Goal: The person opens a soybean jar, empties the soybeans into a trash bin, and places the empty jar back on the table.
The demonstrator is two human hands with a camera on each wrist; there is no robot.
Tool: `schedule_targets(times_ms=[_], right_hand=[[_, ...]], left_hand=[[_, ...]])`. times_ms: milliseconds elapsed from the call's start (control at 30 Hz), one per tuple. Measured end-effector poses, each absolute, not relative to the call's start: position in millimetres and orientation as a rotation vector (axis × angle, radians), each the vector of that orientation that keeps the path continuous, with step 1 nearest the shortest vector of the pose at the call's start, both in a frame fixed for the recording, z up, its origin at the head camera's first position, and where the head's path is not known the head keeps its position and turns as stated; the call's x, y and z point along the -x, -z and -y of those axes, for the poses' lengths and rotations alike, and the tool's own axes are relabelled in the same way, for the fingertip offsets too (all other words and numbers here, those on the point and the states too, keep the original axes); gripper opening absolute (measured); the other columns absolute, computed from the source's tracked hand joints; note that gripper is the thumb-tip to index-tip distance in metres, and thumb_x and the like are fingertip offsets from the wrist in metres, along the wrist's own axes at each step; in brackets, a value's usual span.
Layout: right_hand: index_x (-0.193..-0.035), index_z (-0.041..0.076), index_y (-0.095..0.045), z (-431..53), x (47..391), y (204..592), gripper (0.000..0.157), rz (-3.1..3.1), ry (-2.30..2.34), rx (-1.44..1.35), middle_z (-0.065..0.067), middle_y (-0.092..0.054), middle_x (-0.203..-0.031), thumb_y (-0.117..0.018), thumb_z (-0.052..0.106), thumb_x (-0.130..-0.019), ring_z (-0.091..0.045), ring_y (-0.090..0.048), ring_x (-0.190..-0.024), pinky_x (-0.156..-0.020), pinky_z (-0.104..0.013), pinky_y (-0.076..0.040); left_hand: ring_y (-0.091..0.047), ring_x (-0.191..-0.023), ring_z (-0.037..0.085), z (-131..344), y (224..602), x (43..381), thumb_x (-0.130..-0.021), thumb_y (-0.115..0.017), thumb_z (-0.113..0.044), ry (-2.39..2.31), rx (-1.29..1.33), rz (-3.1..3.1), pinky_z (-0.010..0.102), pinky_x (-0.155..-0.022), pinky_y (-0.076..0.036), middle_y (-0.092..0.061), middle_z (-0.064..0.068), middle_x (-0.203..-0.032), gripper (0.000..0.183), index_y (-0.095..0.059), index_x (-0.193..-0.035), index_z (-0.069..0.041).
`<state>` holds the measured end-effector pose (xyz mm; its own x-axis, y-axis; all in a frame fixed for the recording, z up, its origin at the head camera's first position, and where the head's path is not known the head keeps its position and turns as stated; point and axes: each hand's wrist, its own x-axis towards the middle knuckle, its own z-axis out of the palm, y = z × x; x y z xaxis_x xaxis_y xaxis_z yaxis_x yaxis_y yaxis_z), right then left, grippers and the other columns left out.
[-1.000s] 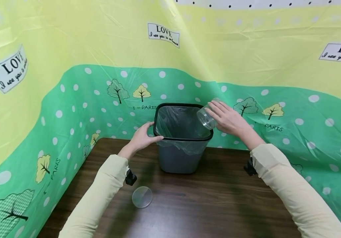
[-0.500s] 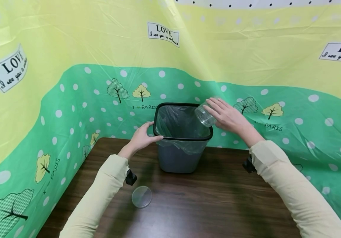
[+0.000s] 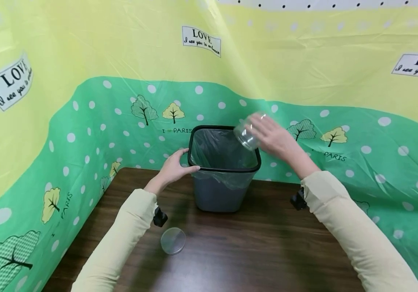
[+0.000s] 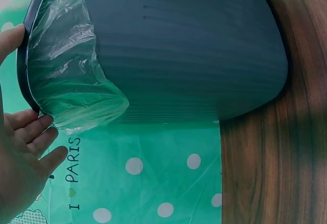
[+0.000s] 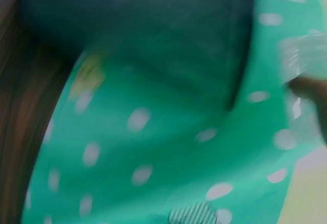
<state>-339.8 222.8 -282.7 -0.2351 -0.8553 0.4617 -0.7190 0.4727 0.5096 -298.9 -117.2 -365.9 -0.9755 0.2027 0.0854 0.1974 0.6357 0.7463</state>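
Note:
A grey trash can with a black rim stands on the table, lined with a clear plastic bag. My left hand holds its near left corner, thumb on the front rim and fingers at the left side. Above the right side of the opening, my right hand grips a clear, see-through jar tilted mouth-down toward the bag. Motion blurs jar and fingers; in the right wrist view the thumb lies across the jar's side. No contents show in the jar. A clear round lid lies flat on the table.
The dark wood table runs up to a yellow and green printed cloth hanging behind and on the left. The trash can stands close to that cloth at the table's back edge.
My right hand has moved the jar left and slightly up, farther over the trash can's opening, with blur in the latest frame. My left hand stays at the rim.

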Motion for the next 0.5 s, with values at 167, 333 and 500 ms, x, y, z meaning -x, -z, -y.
schedule_targets(times_ms=[167, 333, 500], right_hand=[[-0.131, -0.001, -0.044, -228, 340, 295, 0.050, 2.075, 0.362, -1.335, -0.022, -0.042, -0.134, -0.055, -0.006, -0.082, -0.034, -0.035, -0.127, -0.105, -0.044, -0.027], [-0.131, -0.002, -0.044, -231, 341, 294, 0.052, 2.065, 0.278, -1.320, -0.022, -0.042, -0.134, -0.058, -0.002, -0.080, -0.035, -0.035, -0.126, -0.106, -0.045, -0.026], [-0.132, -0.001, -0.041, -228, 338, 283, 0.063, 2.060, 0.258, -1.292, -0.023, -0.040, -0.135, -0.064, -0.002, -0.073, -0.035, -0.033, -0.128, -0.105, -0.047, -0.025]], left_hand=[[-0.025, -0.133, 0.027, 117, 364, 300, -0.076, -0.066, -0.050, -1.296, -0.347, -2.834, 0.048, -0.103, -0.028, -0.029, 0.008, -0.146, 0.082, -0.032, -0.141, -0.014], [-0.026, -0.133, 0.027, 117, 363, 300, -0.076, -0.067, -0.047, -1.299, -0.347, -2.842, 0.049, -0.103, -0.029, -0.030, 0.008, -0.145, 0.081, -0.032, -0.141, -0.013], [-0.026, -0.133, 0.028, 116, 363, 299, -0.077, -0.067, -0.046, -1.291, -0.350, -2.840, 0.049, -0.103, -0.029, -0.030, 0.009, -0.145, 0.081, -0.032, -0.141, -0.013]])
